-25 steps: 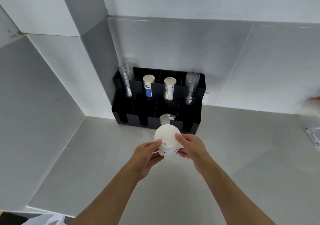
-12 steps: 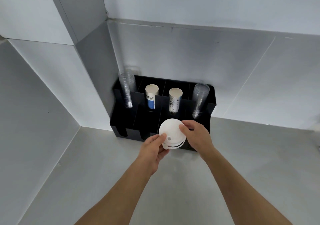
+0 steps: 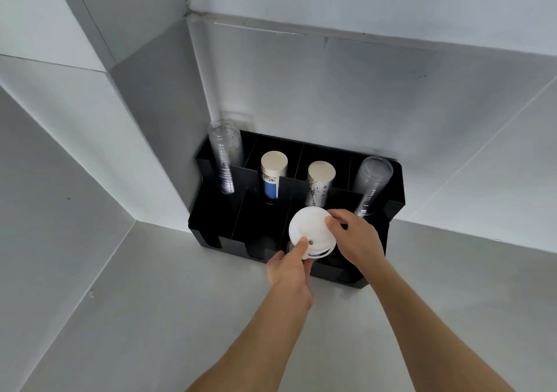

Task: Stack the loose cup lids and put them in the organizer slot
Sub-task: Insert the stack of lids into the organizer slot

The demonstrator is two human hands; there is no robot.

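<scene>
Round white plastic lids [image 3: 312, 231] pinched by left hand [image 3: 287, 266] and right hand [image 3: 355, 239] fingers, over black plastic organizer [image 3: 211, 225].

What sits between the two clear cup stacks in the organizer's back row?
In the head view, two paper cup stacks: a blue-printed stack nearer the left clear stack, and a black-printed stack nearer the right clear stack.

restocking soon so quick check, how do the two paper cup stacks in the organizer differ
The left paper cup stack carries a blue band on its side; the right paper cup stack shows only dark line print on white. The left stack stands nearly upright, while the right one leans to the right. Both sit in the middle back slots of the black organizer, their plain cream ends facing the camera.
</scene>
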